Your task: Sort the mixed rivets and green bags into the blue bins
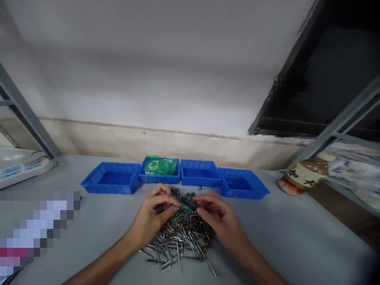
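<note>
A heap of metal blind rivets [178,237], with long silver pins and some brass-coloured pieces among them, lies on the grey table between my hands. Over its far part, my left hand [152,215] pinches the edge of a small green plastic bag [186,207] between thumb and fingertips. Opposite it, my right hand [218,217] has its fingers curled and thumb close to the fingertips, at the heap's right side. What my right fingers hold, if anything, is too small and blurred to make out. Part of the heap is hidden behind both hands.
Beyond the heap stand a left blue bin [111,184], a blue bin [159,179] holding green plastic bags [160,165], and two more blue bins [200,180] [243,190]. A labelled jar [305,176] is at right, a power strip [26,172] at left.
</note>
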{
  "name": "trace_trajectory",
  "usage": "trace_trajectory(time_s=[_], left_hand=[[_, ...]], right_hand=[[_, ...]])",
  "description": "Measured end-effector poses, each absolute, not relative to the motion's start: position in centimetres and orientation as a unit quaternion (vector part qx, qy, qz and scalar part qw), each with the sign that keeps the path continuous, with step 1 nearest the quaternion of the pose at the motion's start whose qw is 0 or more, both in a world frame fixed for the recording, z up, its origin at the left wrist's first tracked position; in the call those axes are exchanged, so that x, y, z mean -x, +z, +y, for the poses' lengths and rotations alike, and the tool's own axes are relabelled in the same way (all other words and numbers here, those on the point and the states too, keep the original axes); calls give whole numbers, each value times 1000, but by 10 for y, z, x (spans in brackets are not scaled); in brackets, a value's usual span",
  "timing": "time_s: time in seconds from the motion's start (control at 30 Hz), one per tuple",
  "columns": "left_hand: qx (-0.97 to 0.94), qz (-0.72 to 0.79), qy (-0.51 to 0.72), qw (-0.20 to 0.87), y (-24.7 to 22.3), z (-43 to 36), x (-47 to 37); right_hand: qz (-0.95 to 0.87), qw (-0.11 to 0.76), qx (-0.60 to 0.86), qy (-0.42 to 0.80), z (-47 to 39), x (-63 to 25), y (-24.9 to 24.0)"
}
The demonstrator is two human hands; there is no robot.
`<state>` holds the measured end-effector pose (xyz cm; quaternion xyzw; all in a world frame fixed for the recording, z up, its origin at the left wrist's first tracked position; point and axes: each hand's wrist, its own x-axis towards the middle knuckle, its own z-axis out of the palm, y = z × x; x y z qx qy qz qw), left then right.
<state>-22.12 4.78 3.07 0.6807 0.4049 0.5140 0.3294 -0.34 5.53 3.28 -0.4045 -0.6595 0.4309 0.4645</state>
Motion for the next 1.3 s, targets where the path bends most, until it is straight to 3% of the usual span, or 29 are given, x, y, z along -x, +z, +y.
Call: trace_trajectory(time_s=[0.3, 0.53, 0.67, 0.93, 1.13, 1.3], left_hand=[[-702, 398, 533, 254, 50, 56, 237], [-612, 560, 546, 116, 90, 113, 285], [-621, 620, 472, 91, 89, 148, 290], [-654, 685, 318, -47, 79, 145, 282], [-677, 711, 174, -70, 112, 132, 356], [-669, 738, 56, -63, 107, 119, 399]], right_hand=[[-705, 473, 417, 326, 56, 4, 38], [-750, 484, 426, 147, 74, -13, 31], [-770, 482, 412, 66, 76, -21, 28], [-792, 479, 377, 29, 76, -29, 22], [-798, 453, 398, 24, 76, -33, 23], [-804, 448, 390, 4, 81, -36, 22]])
